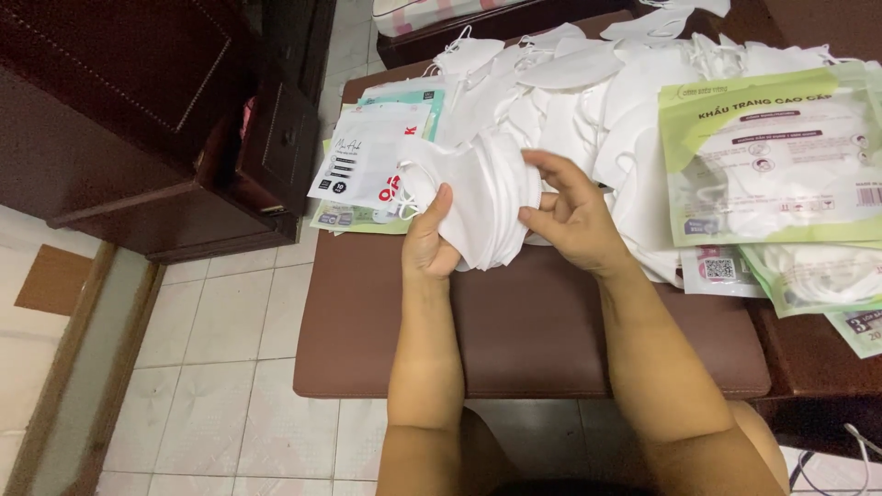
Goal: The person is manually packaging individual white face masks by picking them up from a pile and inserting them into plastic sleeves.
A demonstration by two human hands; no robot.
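both hands meet over the brown padded bench top point(533, 340), clasping one stack of white folded fabric face masks point(482, 207). the left hand point(430, 241) grips the stack's lower left side, thumb pressed up against the front face. the right hand point(570, 216) closes on the right edge, fingers curled over the top and thumb pinching from below. the stack sits between the two hands, touching both, its long axis running roughly upright and leaning a little toward the right hand; neither hand looks nearer than the other.

just beyond the hands lies a loose heap of white masks point(597, 92), close behind the stack. to the right of the right hand sit green and clear plastic mask packets point(772, 165), overlapping. left of the left hand lie flat printed white and teal packets point(367, 161), reaching the bench's left edge. the bare bench surface below the wrists is the open room, toward the person.
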